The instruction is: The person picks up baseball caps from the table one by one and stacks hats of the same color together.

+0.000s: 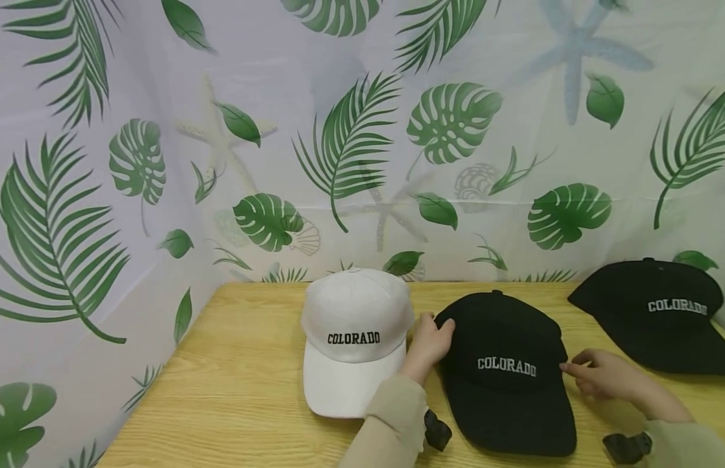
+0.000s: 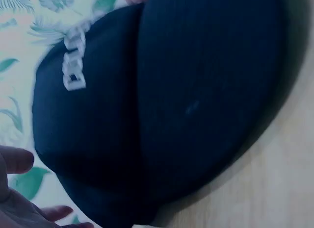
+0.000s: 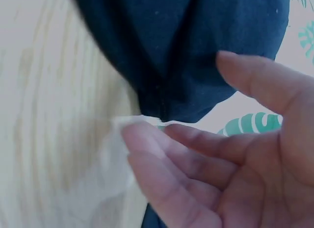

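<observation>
A black baseball cap with white COLORADO lettering sits on the table between both hands, its brim toward me. At its left side is my left hand, thumb and fingers spread. The left wrist view has that thumb right by the crown's edge and the fingers below it. On the cap's other side is my right hand. Its thumb overlaps the black cloth in the right wrist view, while its loosely bent fingers lie beyond the cap's edge; firm contact cannot be made out.
A white COLORADO cap stands just left of my left hand. Another black COLORADO cap lies to the right, near the back. The wooden table meets a leaf-patterned cloth behind and at left.
</observation>
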